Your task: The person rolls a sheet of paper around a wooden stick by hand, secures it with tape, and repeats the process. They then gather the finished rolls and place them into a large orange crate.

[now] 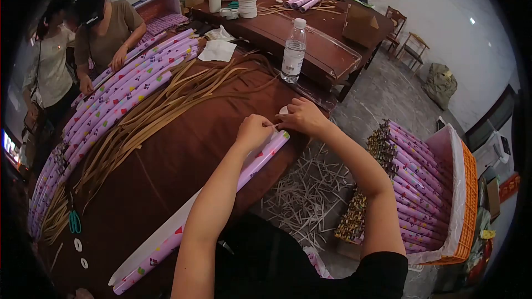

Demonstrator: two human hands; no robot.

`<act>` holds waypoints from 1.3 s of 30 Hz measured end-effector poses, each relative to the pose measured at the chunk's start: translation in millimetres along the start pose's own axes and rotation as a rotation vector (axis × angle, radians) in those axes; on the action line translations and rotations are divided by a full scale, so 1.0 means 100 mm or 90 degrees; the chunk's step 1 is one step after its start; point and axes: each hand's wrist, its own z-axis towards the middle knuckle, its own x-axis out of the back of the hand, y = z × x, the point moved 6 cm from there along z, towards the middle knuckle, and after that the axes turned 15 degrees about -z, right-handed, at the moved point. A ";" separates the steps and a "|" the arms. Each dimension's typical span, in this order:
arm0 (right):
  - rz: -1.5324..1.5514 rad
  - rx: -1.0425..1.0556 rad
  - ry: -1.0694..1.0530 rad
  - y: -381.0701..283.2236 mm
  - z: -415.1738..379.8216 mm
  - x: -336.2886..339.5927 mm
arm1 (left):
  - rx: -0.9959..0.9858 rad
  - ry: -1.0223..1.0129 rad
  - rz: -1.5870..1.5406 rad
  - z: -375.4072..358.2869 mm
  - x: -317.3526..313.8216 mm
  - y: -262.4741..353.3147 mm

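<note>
A long roll of purple patterned paper (160, 247) lies slantwise along the near table edge, a white flap of it loose on its left side. Over its far end, my left hand (255, 132) is closed in a pinch on a thin pale strip that looks like tape. My right hand (305, 117) is curled round a white tape roll (284, 111), just right of my left hand. The strip spans the small gap between both hands, above the paper roll's end. My fingertips partly hide the strip and the tape roll.
Brown strips (160, 108) and more purple rolls (122, 86) cover the table's left side. A water bottle (293, 52) stands beyond my hands. Teal scissors (75, 220) lie at left. An orange crate (470, 199) of rolls stands right, beside paper shreds (305, 194). Other people work opposite.
</note>
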 end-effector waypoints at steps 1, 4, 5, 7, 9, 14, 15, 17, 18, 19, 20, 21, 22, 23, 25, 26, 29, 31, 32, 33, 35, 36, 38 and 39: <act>-0.002 0.000 0.000 0.01 -0.01 0.00 | 0.034 -0.011 -0.006 -0.01 -0.01 -0.01; 0.030 -0.002 0.031 -0.03 0.00 0.08 | -0.049 0.021 0.034 0.02 -0.01 -0.02; 0.040 -0.012 0.075 -0.05 0.03 0.14 | -0.051 0.022 0.033 0.03 -0.02 -0.05; 0.051 -0.023 0.119 -0.05 0.05 0.17 | -0.059 0.036 0.068 0.03 -0.02 -0.04; 0.108 0.002 0.075 -0.06 0.07 0.08 | -0.063 0.034 0.066 0.04 -0.02 -0.04; 0.162 0.013 -0.004 -0.03 0.11 -0.05 | -0.074 0.038 0.074 0.04 -0.03 0.00; 0.167 0.029 -0.001 -0.04 0.11 -0.05 | -0.089 0.042 0.090 0.04 -0.04 0.00; 0.172 0.040 -0.008 -0.04 0.12 -0.07 | -0.102 0.046 0.106 0.04 -0.05 -0.01; 0.177 0.053 -0.013 -0.05 0.11 -0.09 | -0.090 0.045 0.090 0.05 -0.03 -0.03; 0.178 0.054 -0.014 -0.07 0.11 -0.12 | -0.078 0.043 0.075 0.05 -0.02 -0.05; 0.216 0.048 0.017 -0.07 0.09 -0.11 | -0.076 0.045 0.075 0.06 -0.02 -0.06; 0.253 0.041 0.048 -0.08 0.10 -0.06 | -0.050 0.029 0.065 0.07 -0.03 -0.08; 0.254 0.044 0.048 -0.09 0.10 -0.03 | -0.025 0.014 0.055 0.09 -0.04 -0.09; 0.235 0.055 0.063 -0.10 0.08 0.02 | -0.024 0.015 0.053 0.10 -0.03 -0.09; 0.218 0.068 0.075 -0.14 0.03 0.06 | -0.021 0.018 0.044 0.13 -0.04 -0.14; 0.215 0.048 0.074 -0.14 0.00 0.04 | -0.019 0.020 0.042 0.14 -0.06 -0.17; 0.216 0.008 0.080 -0.14 -0.08 0.04 | -0.038 0.022 0.062 0.13 -0.07 -0.16; 0.205 -0.029 0.075 -0.15 -0.06 -0.02 | -0.035 0.030 0.102 0.12 -0.07 -0.12; 0.193 -0.037 0.065 -0.16 -0.06 -0.04 | -0.038 0.044 0.079 0.13 -0.09 -0.16; 0.179 -0.028 0.074 -0.18 -0.05 -0.01 | -0.053 0.066 0.076 0.17 -0.12 -0.20; 0.172 -0.024 0.045 -0.20 -0.05 -0.04 | -0.034 0.050 0.046 0.13 -0.12 -0.14; 0.174 -0.003 0.031 -0.17 -0.08 -0.12 | -0.049 0.076 0.031 0.13 -0.12 -0.13; 0.167 0.023 0.022 -0.18 -0.07 -0.11 | -0.035 0.098 0.006 0.20 -0.15 -0.19; 0.159 0.028 0.028 -0.18 -0.09 -0.12 | -0.030 0.106 -0.015 0.10 -0.09 -0.09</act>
